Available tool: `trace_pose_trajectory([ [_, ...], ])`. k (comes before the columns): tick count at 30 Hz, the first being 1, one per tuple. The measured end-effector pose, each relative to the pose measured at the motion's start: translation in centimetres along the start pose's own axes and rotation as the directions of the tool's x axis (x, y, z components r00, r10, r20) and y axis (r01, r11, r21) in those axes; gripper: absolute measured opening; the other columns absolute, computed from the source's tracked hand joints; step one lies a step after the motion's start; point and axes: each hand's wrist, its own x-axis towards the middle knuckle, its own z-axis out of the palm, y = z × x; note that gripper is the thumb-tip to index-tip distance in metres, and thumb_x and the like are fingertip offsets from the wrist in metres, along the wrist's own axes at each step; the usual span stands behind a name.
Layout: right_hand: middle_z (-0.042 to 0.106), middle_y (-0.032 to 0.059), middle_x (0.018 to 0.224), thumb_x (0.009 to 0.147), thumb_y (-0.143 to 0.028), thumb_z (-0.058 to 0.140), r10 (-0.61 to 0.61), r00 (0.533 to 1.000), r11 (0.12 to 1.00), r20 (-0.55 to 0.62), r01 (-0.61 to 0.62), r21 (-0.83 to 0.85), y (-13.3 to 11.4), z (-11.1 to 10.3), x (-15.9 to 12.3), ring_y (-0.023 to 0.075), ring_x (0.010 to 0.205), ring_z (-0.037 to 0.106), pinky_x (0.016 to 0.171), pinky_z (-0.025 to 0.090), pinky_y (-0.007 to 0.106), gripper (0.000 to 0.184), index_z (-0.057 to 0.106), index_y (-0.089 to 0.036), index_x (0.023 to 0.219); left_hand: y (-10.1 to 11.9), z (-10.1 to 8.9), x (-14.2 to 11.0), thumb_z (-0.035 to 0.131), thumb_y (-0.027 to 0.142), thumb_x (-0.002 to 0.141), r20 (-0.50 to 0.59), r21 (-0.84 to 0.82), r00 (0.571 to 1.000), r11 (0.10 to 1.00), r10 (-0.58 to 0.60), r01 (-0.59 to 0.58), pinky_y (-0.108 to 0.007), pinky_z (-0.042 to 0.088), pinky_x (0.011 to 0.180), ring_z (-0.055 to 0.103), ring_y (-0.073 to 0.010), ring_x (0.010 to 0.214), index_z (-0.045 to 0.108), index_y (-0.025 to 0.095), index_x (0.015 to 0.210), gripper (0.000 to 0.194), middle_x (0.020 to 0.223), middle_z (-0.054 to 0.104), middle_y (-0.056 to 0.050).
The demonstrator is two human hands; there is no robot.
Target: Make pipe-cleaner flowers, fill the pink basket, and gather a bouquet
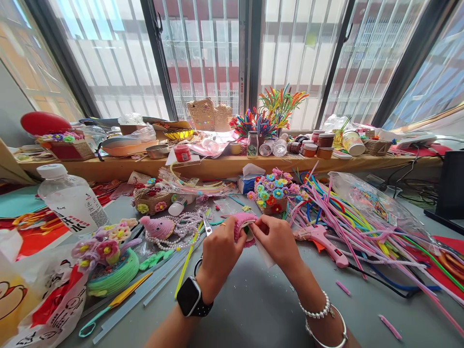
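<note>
In the middle of the table, my left hand (220, 249) is closed on the rim of a pink, fuzzy, hollow piece (239, 221) that looks wound from pipe cleaners. My right hand (278, 240) pinches a thin white tissue-like sheet (264, 252) at the opening of the same piece. Part of the sheet hangs below the right fingers, and something white lines the inside of the opening. The fingers cover much of the pink piece. Scissors (207, 225) lie just beyond my left hand. A pink glue gun (328, 245) rests to the right of my right hand.
A bundle of coloured pipe cleaners (348, 217) spreads across the right side. Behind my hands stands a basket of small flowers (273, 193). Left are a water bottle (70, 198), a green flower pot (115, 274), glue sticks (136, 297) and a pink figure (157, 227) among beads.
</note>
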Motion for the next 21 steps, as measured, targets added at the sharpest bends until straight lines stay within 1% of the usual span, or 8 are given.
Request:
trace_pose_trajectory([
  [4, 0.059, 0.0001, 0.058, 0.075, -0.026, 0.045, 0.000, 0.996, 1.000, -0.091, 0.000, 0.000, -0.10, 0.45, -0.05, 0.0108, 0.052, 0.051, 0.051, 0.031, 0.021, 0.019, 0.054, -0.017, 0.060, 0.09, 0.09, -0.13, 0.040, 0.029, 0.077, -0.045, -0.003, 0.999, 1.000, 0.014, -0.014, -0.024, 0.033, 0.051, 0.059, -0.0171, 0.060, 0.052, 0.019, 0.084, 0.017, 0.061, 0.061, -0.002],
  [8, 0.055, -0.0008, 0.059, 0.074, -0.024, 0.046, -0.048, 0.983, 0.995, -0.179, 0.033, -0.089, -0.28, 0.64, -0.15, 0.0112, 0.054, 0.049, 0.053, 0.032, 0.021, 0.015, 0.050, -0.018, 0.060, -0.04, 0.08, -0.08, 0.040, 0.028, 0.077, -0.042, -0.022, 0.999, 1.000, -0.002, 0.001, -0.024, 0.032, 0.048, 0.059, -0.0166, 0.057, 0.051, 0.019, 0.085, 0.016, 0.062, 0.061, -0.001],
  [10, 0.055, 0.0008, 0.066, 0.072, -0.024, 0.048, -0.070, 0.977, 0.993, -0.201, 0.049, -0.106, -0.23, 0.62, -0.12, 0.0130, 0.062, 0.051, 0.057, 0.035, 0.022, 0.008, 0.051, -0.017, 0.068, -0.07, 0.06, -0.04, 0.040, 0.029, 0.077, -0.030, -0.024, 0.999, 1.000, -0.010, 0.010, -0.024, 0.032, 0.048, 0.059, -0.0168, 0.057, 0.051, 0.019, 0.085, 0.017, 0.062, 0.062, -0.001],
  [12, 0.055, 0.0050, 0.080, 0.070, -0.024, 0.050, -0.078, 0.972, 0.994, -0.222, 0.058, -0.095, -0.08, 0.55, -0.04, 0.0156, 0.073, 0.052, 0.063, 0.038, 0.023, 0.015, 0.051, -0.015, 0.083, -0.04, 0.03, -0.03, 0.040, 0.029, 0.076, -0.014, -0.028, 1.000, 0.999, -0.016, 0.015, -0.024, 0.032, 0.048, 0.059, -0.0170, 0.058, 0.051, 0.019, 0.085, 0.017, 0.062, 0.062, -0.001],
  [14, 0.055, 0.0080, 0.090, 0.070, -0.024, 0.051, -0.080, 0.976, 0.995, -0.204, 0.067, -0.070, 0.12, 0.51, 0.05, 0.0173, 0.079, 0.053, 0.067, 0.040, 0.025, 0.028, 0.050, -0.013, 0.096, 0.03, 0.01, -0.03, 0.040, 0.029, 0.077, -0.001, -0.036, 1.000, 0.999, -0.020, 0.020, -0.024, 0.033, 0.049, 0.059, -0.0171, 0.058, 0.050, 0.019, 0.085, 0.017, 0.063, 0.062, -0.001],
  [15, 0.056, 0.0078, 0.091, 0.072, -0.023, 0.050, -0.084, 0.982, 0.996, -0.171, 0.076, -0.055, 0.22, 0.52, 0.09, 0.0174, 0.080, 0.053, 0.068, 0.040, 0.026, 0.029, 0.050, -0.014, 0.099, 0.06, 0.00, -0.02, 0.039, 0.029, 0.077, 0.005, -0.038, 1.000, 0.999, -0.020, 0.020, -0.024, 0.033, 0.049, 0.059, -0.0172, 0.059, 0.050, 0.019, 0.086, 0.017, 0.063, 0.062, -0.001],
  [18, 0.059, 0.0049, 0.082, 0.075, -0.020, 0.045, -0.097, 0.991, 0.995, -0.087, 0.095, -0.029, 0.43, 0.64, 0.16, 0.0166, 0.077, 0.055, 0.070, 0.040, 0.026, 0.019, 0.056, -0.017, 0.090, 0.10, -0.04, 0.04, 0.038, 0.029, 0.077, 0.034, -0.038, 0.999, 0.999, -0.018, 0.019, -0.024, 0.034, 0.050, 0.060, -0.0183, 0.061, 0.049, 0.019, 0.090, 0.020, 0.065, 0.063, -0.001],
  [21, 0.060, 0.0051, 0.079, 0.077, -0.017, 0.044, -0.117, 0.988, 0.992, -0.100, 0.112, -0.050, 0.42, 0.77, 0.16, 0.0167, 0.078, 0.056, 0.070, 0.039, 0.025, 0.017, 0.058, -0.016, 0.085, -0.07, -0.13, 0.17, 0.039, 0.029, 0.077, 0.081, -0.032, 0.997, 0.999, -0.009, 0.012, -0.025, 0.036, 0.051, 0.061, -0.0197, 0.064, 0.046, 0.019, 0.101, 0.027, 0.070, 0.063, -0.002],
])
